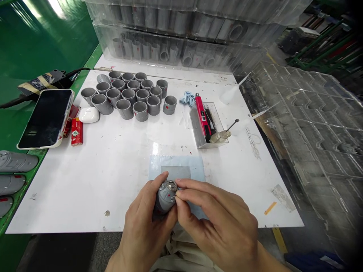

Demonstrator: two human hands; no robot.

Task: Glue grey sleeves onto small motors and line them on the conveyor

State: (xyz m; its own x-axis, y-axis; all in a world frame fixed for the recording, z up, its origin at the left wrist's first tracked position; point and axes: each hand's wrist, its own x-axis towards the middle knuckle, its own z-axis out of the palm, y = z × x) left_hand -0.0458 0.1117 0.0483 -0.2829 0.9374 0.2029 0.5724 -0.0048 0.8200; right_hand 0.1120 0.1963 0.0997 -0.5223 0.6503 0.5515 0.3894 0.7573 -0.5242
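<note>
a grey cylindrical plastic part (pixel 164 202) is held low at the bottom centre of the frame, just above a pale blue sheet (pixel 154 166), with its metal ring (pixel 171 186) tilted upward and toward the right. the barrel is clasped by the left hand (pixel 143 215), curled closed around it, while the right hand (pixel 218 215) is closed in a pinch, with its fingertips (pixel 179 193) pressed at the ring's edge. the part is well steadied this way: the barrel is braced by one hand, so that fine work at the rim can be left to the other's fingertips. what is being done at the ring is hidden by the fingers. grey plastic cups (pixel 124 108) are grouped at upper centre on the white table (pixel 85 189), a clear acrylic box (pixel 197 130) holding a red pen-like tool (pixel 201 113) stands to the right, and a smartphone (pixel 45 119) lies at the left.
</note>
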